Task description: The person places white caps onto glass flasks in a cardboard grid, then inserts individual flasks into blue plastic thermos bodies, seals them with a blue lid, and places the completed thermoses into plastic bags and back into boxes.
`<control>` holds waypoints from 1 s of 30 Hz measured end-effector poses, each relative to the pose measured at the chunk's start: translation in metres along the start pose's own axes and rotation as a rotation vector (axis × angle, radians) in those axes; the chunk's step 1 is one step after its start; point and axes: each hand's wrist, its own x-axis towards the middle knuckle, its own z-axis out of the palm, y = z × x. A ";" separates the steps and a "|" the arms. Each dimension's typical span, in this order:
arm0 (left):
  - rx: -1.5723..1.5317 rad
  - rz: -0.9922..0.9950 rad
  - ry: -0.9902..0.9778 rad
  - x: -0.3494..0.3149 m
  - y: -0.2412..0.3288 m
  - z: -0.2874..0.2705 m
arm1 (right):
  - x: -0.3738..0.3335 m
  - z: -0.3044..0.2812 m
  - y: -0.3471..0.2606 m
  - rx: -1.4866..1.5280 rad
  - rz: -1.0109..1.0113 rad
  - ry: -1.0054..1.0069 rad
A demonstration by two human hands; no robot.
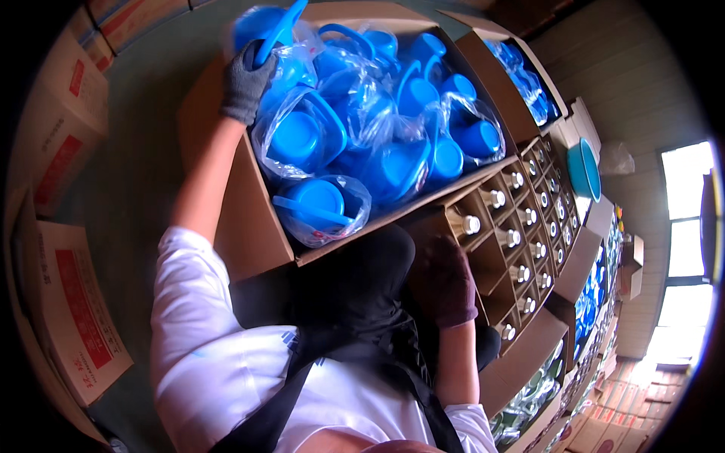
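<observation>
Evidently your left hand (252,80) is clamped on a blue dipper (280,33) at the carton's (260,219) far-left corner, likely because its handle juts up; your right hand's (447,281) grip, near the carton, can't be told.

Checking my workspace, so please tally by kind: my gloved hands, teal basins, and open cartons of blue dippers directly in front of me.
Gloved hands: 2 (left hand, right hand)
Teal basin: 1
Open carton of blue dippers: 1
Total: 4

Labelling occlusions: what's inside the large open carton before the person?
The large open carton shows blue plastic scoops, some in clear plastic bags; these cover its bottom and anything deeper.
</observation>
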 end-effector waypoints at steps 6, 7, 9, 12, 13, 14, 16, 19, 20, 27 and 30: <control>0.159 0.239 -0.132 -0.077 0.113 0.013 | 0.024 0.068 -0.009 -0.316 -0.208 -0.152; 0.191 0.354 -0.131 -0.087 0.128 0.012 | 0.037 0.091 -0.014 -0.409 -0.257 -0.185; 0.194 0.539 -0.251 -0.112 0.161 0.008 | 0.056 0.118 -0.021 -0.560 -0.517 -0.348; 0.152 0.560 -0.332 -0.147 0.231 0.015 | 0.021 0.146 -0.048 -0.383 -0.382 -0.291; 0.192 0.489 -0.538 -0.159 0.247 0.017 | 0.014 0.124 -0.053 -0.393 -0.357 -0.220; 0.238 0.413 -0.742 -0.173 0.258 0.015 | 0.007 0.100 -0.057 -0.400 -0.330 -0.153; 0.269 0.687 -0.812 -0.213 0.275 -0.004 | -0.027 0.062 -0.055 -0.268 -0.314 -0.040; -0.252 1.193 -0.599 -0.239 0.293 -0.062 | -0.076 -0.031 -0.048 -0.072 -0.349 -0.072; -0.177 1.014 -0.472 -0.239 0.284 -0.071 | -0.100 -0.054 -0.045 -0.087 -0.334 -0.031; -0.199 -0.185 -0.331 -0.215 0.128 0.018 | -0.267 -0.234 0.050 0.311 -0.553 0.025; -0.385 -0.353 -0.670 -0.221 0.153 0.059 | -0.323 -0.269 0.076 0.341 -0.599 0.246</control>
